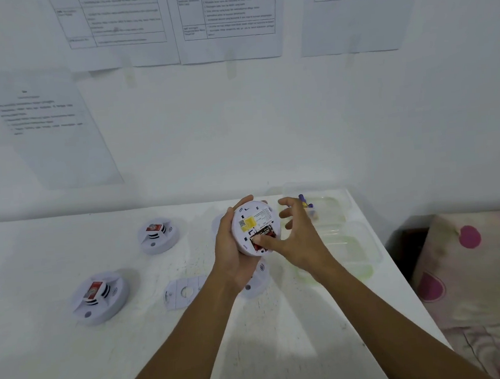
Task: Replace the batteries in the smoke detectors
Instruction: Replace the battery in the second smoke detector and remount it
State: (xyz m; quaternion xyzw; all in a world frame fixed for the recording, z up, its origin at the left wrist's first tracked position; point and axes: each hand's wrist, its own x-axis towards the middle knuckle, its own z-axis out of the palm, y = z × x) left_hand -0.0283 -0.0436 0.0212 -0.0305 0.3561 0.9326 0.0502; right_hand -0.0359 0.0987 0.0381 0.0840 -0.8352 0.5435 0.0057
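Head view: the left hand [233, 252] is gripping a white smoke detector [253, 219] around its rim. It is holding the detector clear of the surface [286, 337] and tilting its back toward the camera, probably so the open battery bay is facing the person. A red-and-black battery [264, 233] is sitting in that bay, at about five o'clock on the detector's back, just below a yellow label [247, 222]. The right hand [300, 239] is working from the three o'clock side. Its thumb [266, 242] is pressing on the battery while the other fingers are fanning out loose, grasping nothing. Whether the thumb is seating the cell or prising it out, I cannot tell.

At nine o'clock from the held unit a second detector [157, 236] is resting on the surface, and a third detector [99, 297] at eight o'clock. Each is carrying a red battery on top, seemingly staged for its turn. A fourth detector [258, 279] is lying at six o'clock, partly hidden under the wrists. A flat mounting plate [185, 291] is lying at seven o'clock. At two o'clock a clear tub [332, 209] is holding purple cells [306, 203], near the right hand, and another clear tub [350, 250] is sitting at four o'clock.
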